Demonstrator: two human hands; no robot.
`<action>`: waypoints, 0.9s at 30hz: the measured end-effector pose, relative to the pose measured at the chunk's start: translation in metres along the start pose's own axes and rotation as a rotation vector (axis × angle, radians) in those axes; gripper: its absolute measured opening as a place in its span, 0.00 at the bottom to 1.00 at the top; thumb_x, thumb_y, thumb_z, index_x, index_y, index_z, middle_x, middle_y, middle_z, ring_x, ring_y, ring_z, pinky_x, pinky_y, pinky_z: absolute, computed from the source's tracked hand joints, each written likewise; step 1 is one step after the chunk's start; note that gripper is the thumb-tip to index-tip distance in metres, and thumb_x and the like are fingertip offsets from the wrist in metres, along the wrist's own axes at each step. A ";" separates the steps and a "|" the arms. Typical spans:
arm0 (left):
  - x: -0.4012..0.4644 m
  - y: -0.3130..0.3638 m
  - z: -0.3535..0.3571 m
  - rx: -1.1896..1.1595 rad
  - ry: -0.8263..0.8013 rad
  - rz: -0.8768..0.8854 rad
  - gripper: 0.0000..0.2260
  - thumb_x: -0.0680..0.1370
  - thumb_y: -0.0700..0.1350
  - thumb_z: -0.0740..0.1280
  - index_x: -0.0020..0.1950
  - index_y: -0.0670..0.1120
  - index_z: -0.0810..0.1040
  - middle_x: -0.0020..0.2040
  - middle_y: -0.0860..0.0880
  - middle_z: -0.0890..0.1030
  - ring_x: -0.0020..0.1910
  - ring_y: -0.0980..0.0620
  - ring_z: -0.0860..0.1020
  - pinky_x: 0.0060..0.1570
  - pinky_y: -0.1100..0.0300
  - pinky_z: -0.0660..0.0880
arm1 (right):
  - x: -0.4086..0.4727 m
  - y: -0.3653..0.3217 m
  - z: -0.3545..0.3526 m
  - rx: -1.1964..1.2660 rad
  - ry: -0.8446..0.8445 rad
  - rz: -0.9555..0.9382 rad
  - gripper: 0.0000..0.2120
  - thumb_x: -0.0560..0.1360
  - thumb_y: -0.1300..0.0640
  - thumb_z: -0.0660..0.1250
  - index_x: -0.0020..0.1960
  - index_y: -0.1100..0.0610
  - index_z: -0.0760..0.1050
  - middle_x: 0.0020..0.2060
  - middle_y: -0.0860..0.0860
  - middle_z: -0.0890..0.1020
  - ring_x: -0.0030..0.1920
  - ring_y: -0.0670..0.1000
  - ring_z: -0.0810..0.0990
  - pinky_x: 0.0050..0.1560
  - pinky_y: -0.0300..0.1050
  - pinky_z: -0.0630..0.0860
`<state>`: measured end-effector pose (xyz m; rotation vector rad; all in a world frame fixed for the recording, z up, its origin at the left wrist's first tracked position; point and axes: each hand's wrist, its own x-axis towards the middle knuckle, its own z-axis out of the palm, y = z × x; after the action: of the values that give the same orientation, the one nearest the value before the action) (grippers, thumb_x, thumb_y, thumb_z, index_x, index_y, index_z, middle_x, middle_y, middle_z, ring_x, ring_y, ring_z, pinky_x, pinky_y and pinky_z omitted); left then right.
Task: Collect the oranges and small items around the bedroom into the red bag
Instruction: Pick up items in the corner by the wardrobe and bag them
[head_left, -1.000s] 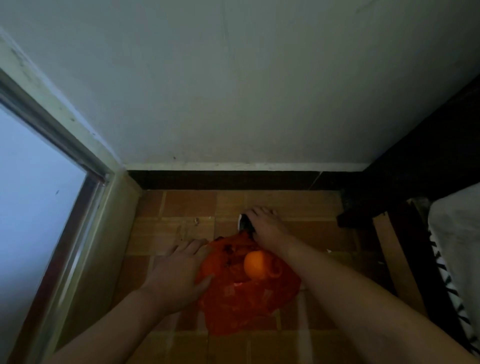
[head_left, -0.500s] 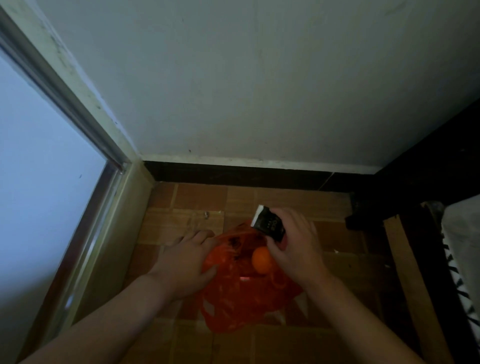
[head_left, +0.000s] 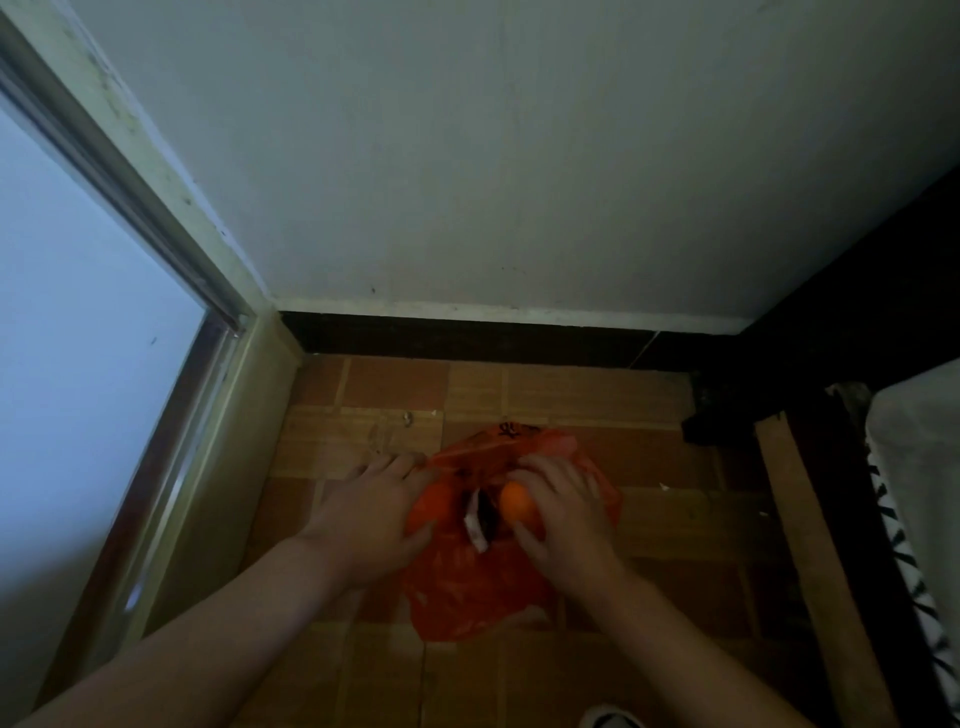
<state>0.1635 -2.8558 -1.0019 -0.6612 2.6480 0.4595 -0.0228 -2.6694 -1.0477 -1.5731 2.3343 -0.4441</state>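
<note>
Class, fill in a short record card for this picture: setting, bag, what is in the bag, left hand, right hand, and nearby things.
setting: tiled floor in a corner, beside a window frame
bag: red bag, lying open on the floor
in the bag: an orange and a small dark box with a white edge
left hand: left hand rests on the bag's left side, fingers straight
right hand: right hand curls round the orange
nearby: dark bed frame, patterned cloth

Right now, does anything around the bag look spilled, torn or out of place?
Nothing spilled or torn. The red bag lies crumpled on the floor tiles; the orange and black-and-white box sit at its mouth. A few pale specks lie to its right.
</note>
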 end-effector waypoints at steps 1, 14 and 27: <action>-0.002 0.000 0.000 0.003 -0.002 -0.016 0.32 0.78 0.64 0.60 0.81 0.57 0.59 0.79 0.54 0.62 0.77 0.51 0.63 0.72 0.49 0.67 | -0.001 0.005 -0.002 -0.011 0.036 0.042 0.26 0.74 0.47 0.72 0.71 0.47 0.72 0.71 0.47 0.71 0.73 0.50 0.66 0.70 0.51 0.64; -0.010 0.017 0.018 0.016 -0.130 -0.386 0.28 0.78 0.51 0.67 0.76 0.49 0.63 0.68 0.46 0.77 0.61 0.45 0.82 0.51 0.52 0.80 | -0.002 0.016 0.003 -0.043 -0.113 0.251 0.33 0.77 0.44 0.71 0.78 0.46 0.63 0.72 0.47 0.67 0.75 0.53 0.64 0.75 0.54 0.64; 0.000 0.019 -0.017 -0.043 0.082 -0.375 0.07 0.82 0.53 0.61 0.46 0.52 0.68 0.40 0.52 0.76 0.42 0.48 0.80 0.39 0.55 0.76 | -0.002 0.014 0.005 0.111 -0.016 0.225 0.18 0.78 0.60 0.69 0.67 0.51 0.78 0.67 0.51 0.80 0.69 0.53 0.76 0.72 0.51 0.69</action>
<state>0.1488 -2.8468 -0.9826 -1.1828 2.5089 0.3868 -0.0317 -2.6630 -1.0573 -1.2430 2.3935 -0.4953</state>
